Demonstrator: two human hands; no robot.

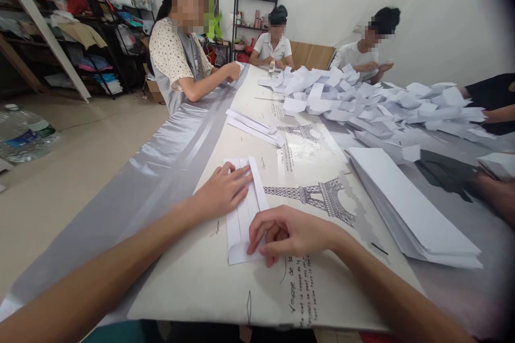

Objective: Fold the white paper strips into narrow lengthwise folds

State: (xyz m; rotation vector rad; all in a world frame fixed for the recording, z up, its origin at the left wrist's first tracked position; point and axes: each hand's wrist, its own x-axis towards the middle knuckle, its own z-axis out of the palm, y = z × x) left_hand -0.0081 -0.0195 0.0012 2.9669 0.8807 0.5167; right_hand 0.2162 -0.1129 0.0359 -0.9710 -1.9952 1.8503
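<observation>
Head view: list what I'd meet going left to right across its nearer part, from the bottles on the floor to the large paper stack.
Clear plastic bottles → left hand → right hand → large stack of white paper

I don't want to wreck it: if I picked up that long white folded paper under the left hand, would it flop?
The long, white, folded paper piece would probably feel light, as it looks thin. Its lengthwise creases may stiffen it slightly, but the narrow flap along its right edge likely bends easily. Lying flat, it might slide, not roll.
</observation>
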